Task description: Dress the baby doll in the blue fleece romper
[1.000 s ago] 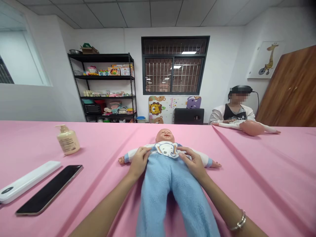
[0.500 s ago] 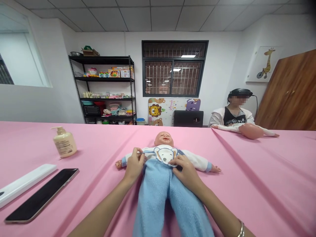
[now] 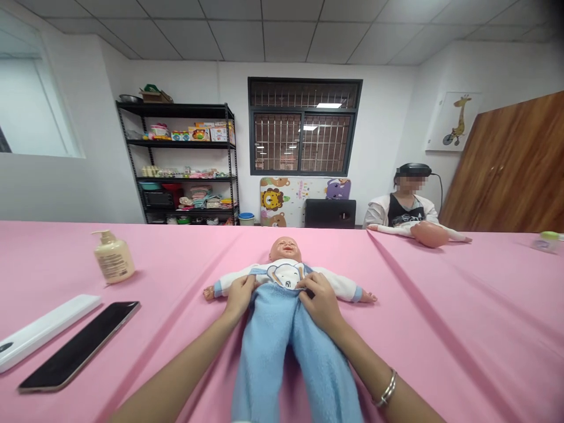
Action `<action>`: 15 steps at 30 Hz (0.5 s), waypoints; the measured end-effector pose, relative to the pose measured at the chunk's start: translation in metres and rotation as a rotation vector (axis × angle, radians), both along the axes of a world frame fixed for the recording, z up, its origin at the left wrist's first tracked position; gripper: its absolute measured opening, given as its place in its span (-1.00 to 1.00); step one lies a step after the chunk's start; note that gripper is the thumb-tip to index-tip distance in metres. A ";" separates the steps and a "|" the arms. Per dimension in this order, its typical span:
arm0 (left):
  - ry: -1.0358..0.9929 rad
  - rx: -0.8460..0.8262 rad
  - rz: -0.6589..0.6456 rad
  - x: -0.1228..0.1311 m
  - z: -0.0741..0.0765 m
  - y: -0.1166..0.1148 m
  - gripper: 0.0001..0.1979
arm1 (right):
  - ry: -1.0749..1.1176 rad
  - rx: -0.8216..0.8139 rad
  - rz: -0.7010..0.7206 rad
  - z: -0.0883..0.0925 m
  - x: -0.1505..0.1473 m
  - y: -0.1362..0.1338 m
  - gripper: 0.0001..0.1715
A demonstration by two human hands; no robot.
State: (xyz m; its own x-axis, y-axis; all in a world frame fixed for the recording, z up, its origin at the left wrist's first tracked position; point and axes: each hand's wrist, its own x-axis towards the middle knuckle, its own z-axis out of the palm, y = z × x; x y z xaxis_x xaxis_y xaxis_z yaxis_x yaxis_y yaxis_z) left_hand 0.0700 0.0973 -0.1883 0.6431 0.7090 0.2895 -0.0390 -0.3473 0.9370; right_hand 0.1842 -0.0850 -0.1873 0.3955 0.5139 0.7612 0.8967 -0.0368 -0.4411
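A baby doll point(image 3: 285, 250) lies on its back on the pink-covered table, arms spread and head away from me. It wears a white top point(image 3: 338, 283) with blue cuffs and an animal face on the chest, and fuzzy blue trousers point(image 3: 269, 329). My left hand point(image 3: 240, 294) is closed on the trousers' upper edge at the left side of the waist. At the front right of the waist, my right hand point(image 3: 321, 299) pinches the same edge just below the animal face. Both sets of fingertips are partly hidden.
To the left stand a pump bottle point(image 3: 113, 258), a white elongated device point(image 3: 48, 329) and a black phone point(image 3: 81, 346). Across the table at right, a person point(image 3: 408, 202) in a headset sits behind another doll point(image 3: 429, 234). A small green-lidded container point(image 3: 547, 241) is at far right.
My left hand has come down from the strap-like blue strip at the chest to the trousers' waist. My right hand stays at the waist. The camera view has turned slightly right.
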 end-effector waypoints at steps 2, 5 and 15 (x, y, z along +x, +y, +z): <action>-0.017 -0.101 0.001 0.001 -0.001 0.000 -0.51 | 0.011 -0.015 0.010 0.000 0.000 0.000 -0.79; -0.117 -0.244 -0.108 0.002 -0.005 0.000 -0.50 | 0.030 -0.035 0.025 0.000 -0.001 -0.001 -0.79; -0.064 -0.114 -0.188 0.002 -0.013 0.003 -0.45 | 0.093 -0.096 0.058 -0.006 0.004 0.003 -0.81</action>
State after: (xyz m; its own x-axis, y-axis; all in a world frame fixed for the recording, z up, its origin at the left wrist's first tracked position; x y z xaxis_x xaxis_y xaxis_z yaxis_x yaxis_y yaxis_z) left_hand 0.0716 0.1007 -0.2016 0.7502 0.6086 0.2585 -0.1533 -0.2202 0.9633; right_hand 0.1882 -0.0816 -0.1934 0.4295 0.6069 0.6687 0.8540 -0.0322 -0.5192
